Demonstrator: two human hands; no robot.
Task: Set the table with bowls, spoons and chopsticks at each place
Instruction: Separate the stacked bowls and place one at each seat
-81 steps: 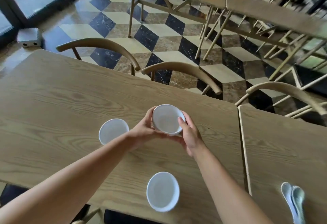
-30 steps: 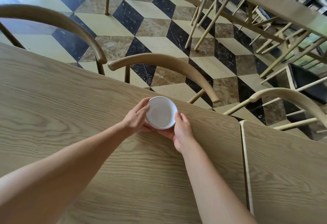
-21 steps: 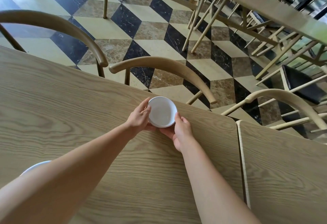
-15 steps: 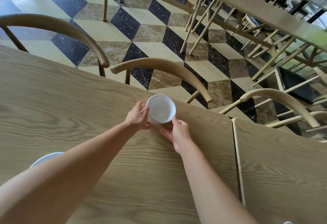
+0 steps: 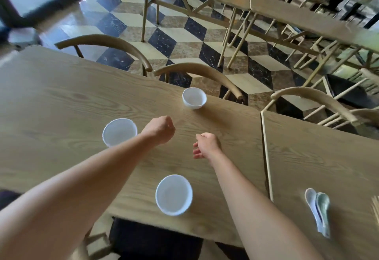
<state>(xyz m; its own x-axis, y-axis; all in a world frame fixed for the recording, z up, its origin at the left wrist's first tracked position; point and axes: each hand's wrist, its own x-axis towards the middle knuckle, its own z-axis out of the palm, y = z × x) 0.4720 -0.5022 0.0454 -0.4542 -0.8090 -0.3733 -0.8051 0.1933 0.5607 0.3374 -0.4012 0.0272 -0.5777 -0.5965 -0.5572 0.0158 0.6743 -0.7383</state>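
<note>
Bench [image 5: 61, 99], wooden, two tops butted together: it now carries three white bowls, the far bowl [image 5: 194, 98] set down a moment ago at the place by the far chair [image 5: 196, 70] and no longer in my grip, the left bowl [image 5: 119, 132] and near bowl [image 5: 174, 194] standing well apart from it. Left hand [image 5: 159, 129] and right hand [image 5: 207, 144], both drawn back over bare wood, fingers loosely curled and holding nothing. Spoons [image 5: 317, 210], stacked on the right-hand top beside chopsticks [image 5: 375, 208], not yet laid out, so I judge bowls partly placed and cutlery pending.

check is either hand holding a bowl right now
No, both the left hand and right hand are empty, and all three bowls sit on the table.
</note>
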